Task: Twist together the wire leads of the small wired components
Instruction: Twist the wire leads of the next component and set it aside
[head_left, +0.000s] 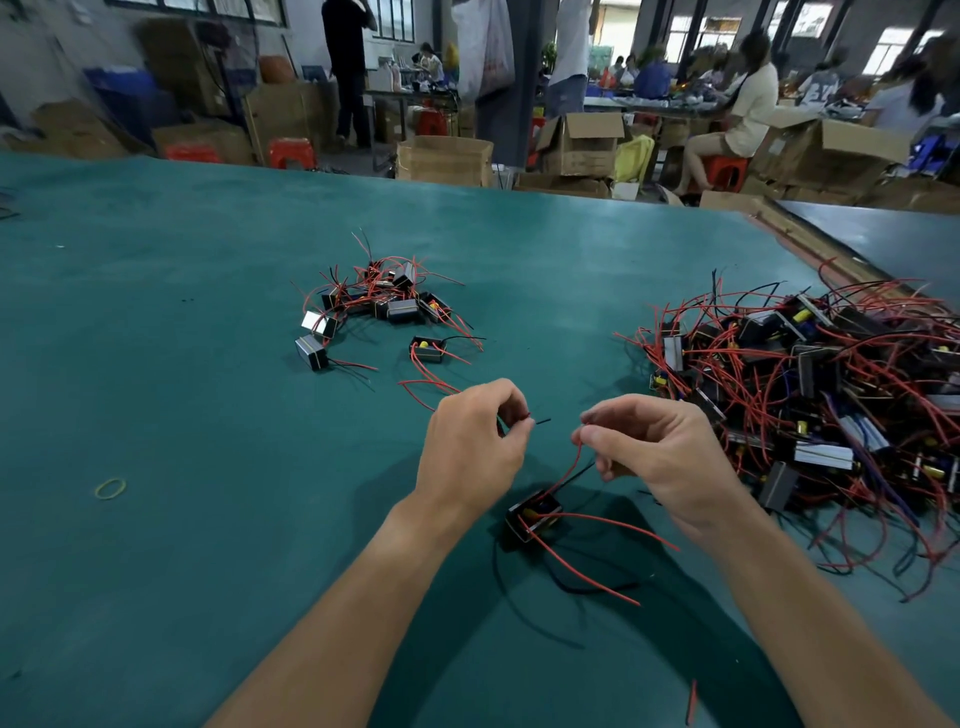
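A small black box with red and black wires is tilted low over the green desk. I cannot tell if it touches the desk. Up and left of the box, the left hand has its grip pinched tight on thin wire ends, and a black tip pokes out. Up and right of the box, the right hand has its grip pinched on a red wire that runs down to the box. Far behind the box is a small pile of boxes. Well to the right of the box is a big pile. Far left of the box lies a rubber band.
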